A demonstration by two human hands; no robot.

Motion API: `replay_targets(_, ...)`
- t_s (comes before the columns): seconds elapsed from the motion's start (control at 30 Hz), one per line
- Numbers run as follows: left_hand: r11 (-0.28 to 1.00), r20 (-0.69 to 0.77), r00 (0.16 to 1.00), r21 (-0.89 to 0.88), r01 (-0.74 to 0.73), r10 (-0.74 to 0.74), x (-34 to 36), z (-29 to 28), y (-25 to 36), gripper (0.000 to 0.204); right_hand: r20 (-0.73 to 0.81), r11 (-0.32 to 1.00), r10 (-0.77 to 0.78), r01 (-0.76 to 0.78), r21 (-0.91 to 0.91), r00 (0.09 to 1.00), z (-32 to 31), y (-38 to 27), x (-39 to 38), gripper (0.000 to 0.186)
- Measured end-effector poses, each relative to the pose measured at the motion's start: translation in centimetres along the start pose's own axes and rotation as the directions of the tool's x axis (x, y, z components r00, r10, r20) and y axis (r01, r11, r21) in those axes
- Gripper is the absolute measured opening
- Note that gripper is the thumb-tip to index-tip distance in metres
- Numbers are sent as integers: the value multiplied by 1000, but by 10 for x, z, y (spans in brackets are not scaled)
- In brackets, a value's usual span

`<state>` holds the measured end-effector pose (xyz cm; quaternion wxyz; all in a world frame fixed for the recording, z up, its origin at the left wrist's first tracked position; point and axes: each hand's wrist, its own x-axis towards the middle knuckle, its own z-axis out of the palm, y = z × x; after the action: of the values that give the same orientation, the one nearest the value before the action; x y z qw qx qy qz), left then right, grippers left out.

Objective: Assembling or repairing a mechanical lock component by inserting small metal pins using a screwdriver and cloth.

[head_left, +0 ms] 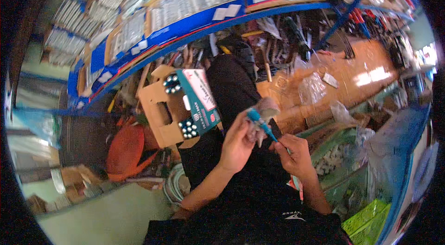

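My left hand [237, 145] is closed around a greyish, crumpled bundle that looks like a rag [267, 107], with the thick end of a slim teal tool [262, 125] against it. The tool tapers toward my right hand [295, 154], whose fingers pinch its narrow end. Its exact kind is blurred. On my left, beside my dark-trousered leg, an opened cardboard box [155, 101] with a teal and white printed side leans tilted. Two groups of dark teal, pale-ended pieces [188, 128] stand in it, one at each end.
Ahead runs a blue metal shelf [199, 28] loaded with blue boxes of plastic-wrapped goods [194, 6]. Below it lie jumbled hand tools and a cardboard sheet [361, 66]. A red-orange basin [126, 152] is at left, a coiled pale hose [176, 184] nearer, and a lime-green basket [366, 222] lower right.
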<state>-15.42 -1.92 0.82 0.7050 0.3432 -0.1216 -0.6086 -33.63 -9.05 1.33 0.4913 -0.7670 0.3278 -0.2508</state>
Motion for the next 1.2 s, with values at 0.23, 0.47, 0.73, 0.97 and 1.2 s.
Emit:
replay_targets(0.23, 912, 291, 956, -402, 86, 38, 15, -18, -8, 66, 124, 989, 81, -95, 113, 989, -15, -1, -4, 31)
replay_targets(0.47, 986, 391, 912, 55, -157, 124, 5, -1, 10, 78, 233, 787, 119, -235, 570, 965, -10, 9, -13, 47)
replay_targets(0.73, 366, 490, 849, 766, -528, 197, -9, -4, 43, 57, 545, 702, 174, -491, 516, 820, -13, 12, -18, 52)
replay_targets(0.97, 239, 556, 796, 760, -604, 239, -22, -3, 27, 46, 593, 834, 128, -410, 369, 795, -5, 21, -19, 39)
replay_targets(1.2, 353, 536, 802, 720, -597, 263, -28, -5, 65, 48, 493, 738, 347, -557, 381, 797, 4, 45, -24, 64)
